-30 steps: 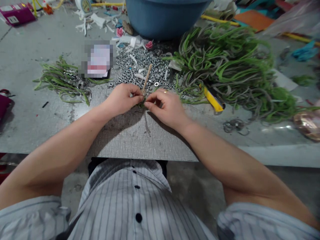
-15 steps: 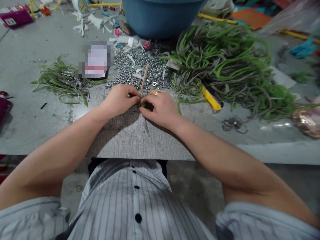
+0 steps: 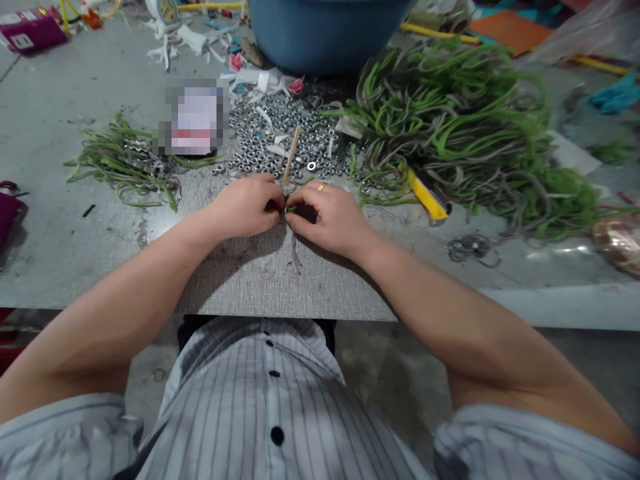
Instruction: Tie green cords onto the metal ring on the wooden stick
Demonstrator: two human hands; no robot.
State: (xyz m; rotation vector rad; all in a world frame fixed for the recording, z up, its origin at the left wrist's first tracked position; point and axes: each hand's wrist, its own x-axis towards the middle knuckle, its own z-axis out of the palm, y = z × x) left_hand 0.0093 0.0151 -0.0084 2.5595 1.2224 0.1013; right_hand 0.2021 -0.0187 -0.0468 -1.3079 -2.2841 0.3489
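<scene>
My left hand [image 3: 253, 205] and my right hand [image 3: 330, 217] meet low over the near part of the table, fingertips almost touching. Pinched in the right fingers is a short bit of green cord [image 3: 291, 209], with a small shiny metal piece at its end. The left thumb and forefinger close against that same spot; what they grip is hidden. A grey cord tail [image 3: 296, 257] hangs toward me below the hands. Just beyond them lie a thin wooden stick [image 3: 291, 155] and a spread of small metal rings [image 3: 255, 143].
Green and grey cords [image 3: 450, 127] heap at right, beside a yellow cutter [image 3: 425, 193]. A smaller cord bundle [image 3: 123, 160] with metal fittings lies left, near a blurred-out phone-like object [image 3: 196, 123]. A blue tub [image 3: 330, 37] stands behind the rings.
The left fingers have curled in more and sit slightly lower. A small shiny piece now shows at the right fingertips. The whole view has shifted slightly.
</scene>
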